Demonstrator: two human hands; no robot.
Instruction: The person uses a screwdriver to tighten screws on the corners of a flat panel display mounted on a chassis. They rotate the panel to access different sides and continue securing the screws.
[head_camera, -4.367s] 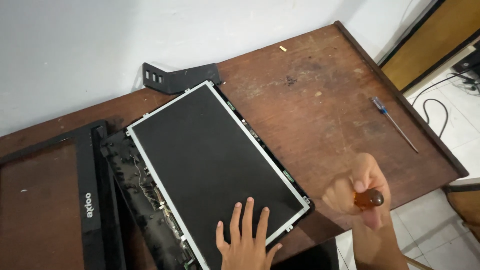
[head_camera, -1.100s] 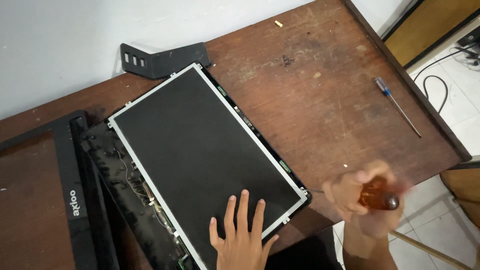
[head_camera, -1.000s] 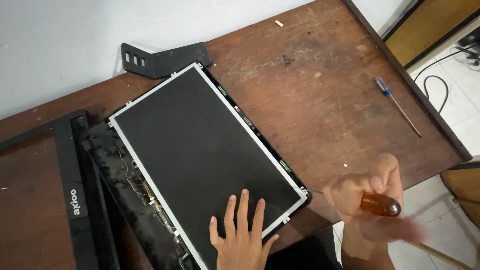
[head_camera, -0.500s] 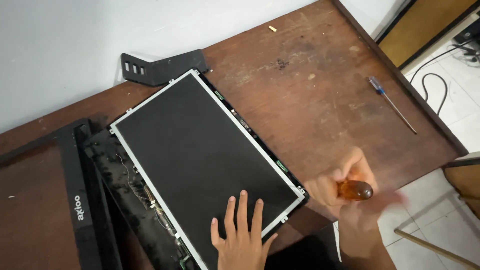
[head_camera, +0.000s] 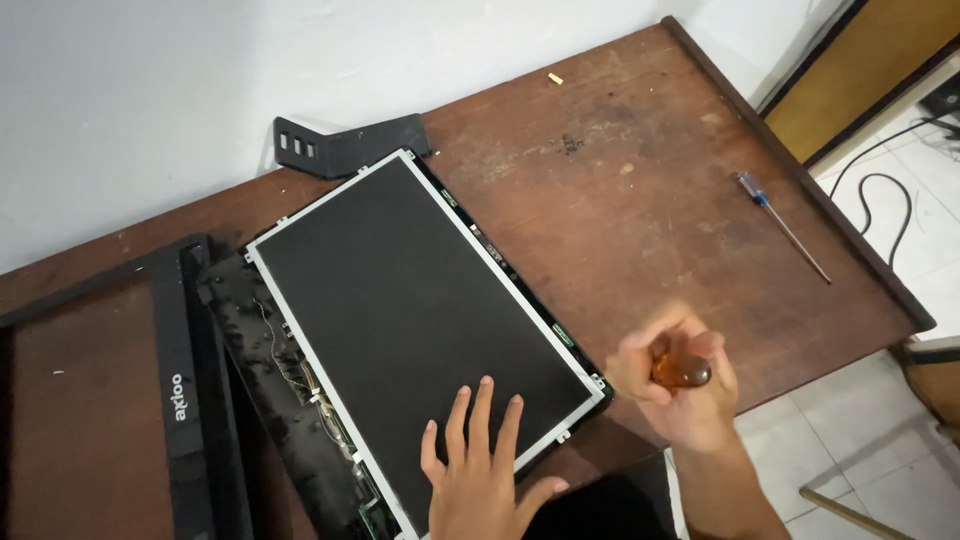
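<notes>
My left hand (head_camera: 480, 470) lies flat on the screen panel (head_camera: 415, 320), and my right hand (head_camera: 680, 395) grips an amber screwdriver handle (head_camera: 682, 371).

The panel lies on the wooden counter (head_camera: 640, 190). My left fingers are spread on the panel's near corner. My right hand is closed around the handle, just off that corner. A blue screwdriver (head_camera: 782, 224) lies well beyond the panel's right edge.

A blue-handled screwdriver (head_camera: 783, 226) lies at 2 o'clock near the edge of the brown wooden table (head_camera: 640, 180). A black plastic bracket (head_camera: 345, 145) rests at 11 o'clock against the white wall (head_camera: 200, 80). A black bezel frame (head_camera: 180, 390) lies at 9 o'clock. A black cable (head_camera: 890, 200) runs over the tiled floor at 3 o'clock.
</notes>
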